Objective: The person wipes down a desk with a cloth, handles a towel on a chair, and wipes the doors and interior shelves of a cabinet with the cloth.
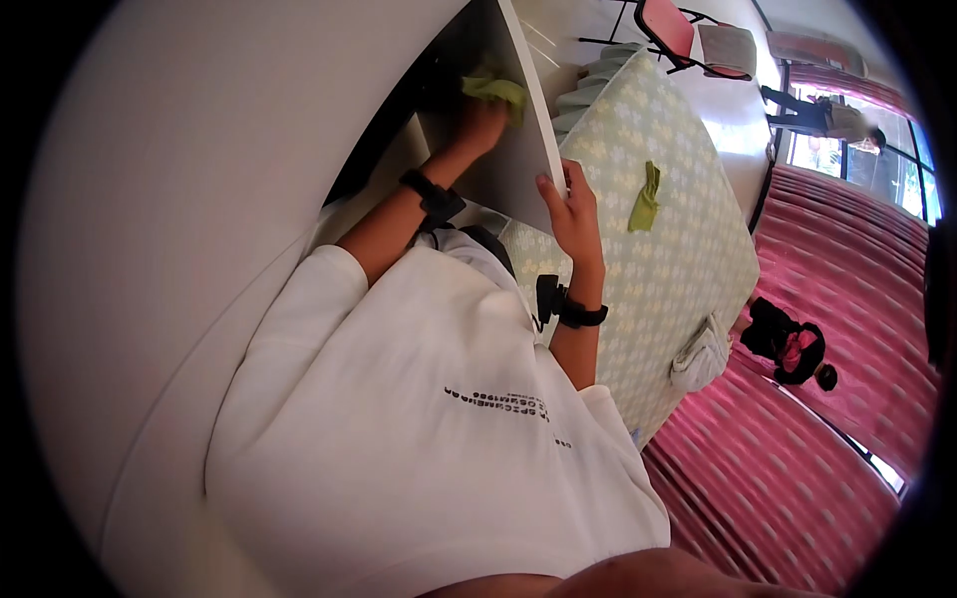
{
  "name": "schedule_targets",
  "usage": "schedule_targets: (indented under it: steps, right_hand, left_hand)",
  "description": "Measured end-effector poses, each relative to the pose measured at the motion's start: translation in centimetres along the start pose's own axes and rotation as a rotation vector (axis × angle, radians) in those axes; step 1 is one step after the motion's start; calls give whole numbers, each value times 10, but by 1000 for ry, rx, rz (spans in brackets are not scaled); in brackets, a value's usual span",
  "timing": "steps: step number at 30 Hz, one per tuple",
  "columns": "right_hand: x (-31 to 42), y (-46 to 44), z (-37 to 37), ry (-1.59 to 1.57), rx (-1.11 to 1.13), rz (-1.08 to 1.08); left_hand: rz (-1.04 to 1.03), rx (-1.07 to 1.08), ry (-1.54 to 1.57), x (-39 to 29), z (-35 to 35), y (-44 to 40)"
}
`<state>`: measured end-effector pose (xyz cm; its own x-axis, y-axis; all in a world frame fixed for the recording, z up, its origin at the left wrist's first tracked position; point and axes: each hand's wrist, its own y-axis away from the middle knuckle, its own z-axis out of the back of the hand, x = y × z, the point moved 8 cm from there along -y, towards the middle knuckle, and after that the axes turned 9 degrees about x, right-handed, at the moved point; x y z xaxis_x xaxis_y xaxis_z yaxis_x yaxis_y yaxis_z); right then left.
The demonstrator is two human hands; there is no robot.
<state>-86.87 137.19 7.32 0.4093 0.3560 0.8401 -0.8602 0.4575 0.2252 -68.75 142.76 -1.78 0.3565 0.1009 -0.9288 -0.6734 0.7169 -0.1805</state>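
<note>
A green cloth (498,92) is in my left hand (480,128), pressed to the inner face of a white panel (513,164) that looks like a cabinet door. Part of that cloth is lost in the dark opening behind. My right hand (575,211) grips the panel's near edge, with the thumb on one side and the fingers on the other. Beyond it, a second green cloth (646,199) lies crumpled on a surface with a pale floral cover (608,159). Both wrists wear black bands.
A whitish bundled cloth (702,354) rests at the covered surface's lower right edge. A red folding chair (666,28) stands at the top. One person (827,117) is near the windows, another (788,341) by the pink curtains (837,259). A large white surface (179,199) fills the left.
</note>
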Motion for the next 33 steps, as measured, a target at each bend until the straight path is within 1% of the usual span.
schedule_targets:
  steps: [1,2,3,4,5,7,8,10,11,13,14,16,17,18,19,20,22,28,31,33]
  right_hand:
    - [0,3,-2,-3,7,-5]
    - [1,5,-3,-6,9,-2]
    - [-1,8,-4,-21,4,-21]
    - [-2,11,-7,-35,2,-39]
    - [-2,13,-9,-34,5,-33]
    - [-5,19,-12,-54,19,-36]
    - [-5,23,-13,-44,18,-31]
    - [-4,31,-18,-17,15,-2]
    - [-4,34,-20,-37,17,1]
    - [-4,41,-23,-40,34,-12]
    - [-6,46,-23,-39,40,-34]
    - [-8,50,-25,-53,40,-24]
    - [-9,51,-26,-71,35,-13]
    - [-11,51,-27,-63,35,-11]
    - [-13,54,-26,-32,35,1]
    - [-14,55,-25,1,34,16]
    - [-10,55,-25,11,34,49]
    - [-17,60,-22,-12,78,49]
    - [-18,61,-19,10,89,36]
    - [-15,59,-20,32,89,53]
  left_hand:
    - [232,96,142,40,-16,9]
    - [233,93,139,61,-24,16]
    - [354,159,215,92,-39,26]
    - [475,222,292,101,-43,35]
    - [473,215,290,102,-41,38]
    - [381,226,291,66,-29,41]
    - [374,220,298,58,-28,41]
    - [191,233,63,29,-18,38]
    - [194,224,61,16,-11,40]
    - [-165,9,-10,-69,26,44]
    - [-162,4,-8,-78,24,48]
    - [-216,-217,-256,-97,35,59]
    - [-216,-222,-253,-99,35,62]
    - [-226,-228,-184,-97,38,62]
    - [-237,-238,-115,-97,40,63]
    - [-243,-250,-110,-98,41,64]
    - [-180,-200,-149,-96,42,62]
    - [-134,-232,-311,-93,52,46]
    - [-75,-211,-292,-87,57,36]
    - [-76,-209,-291,-83,61,34]
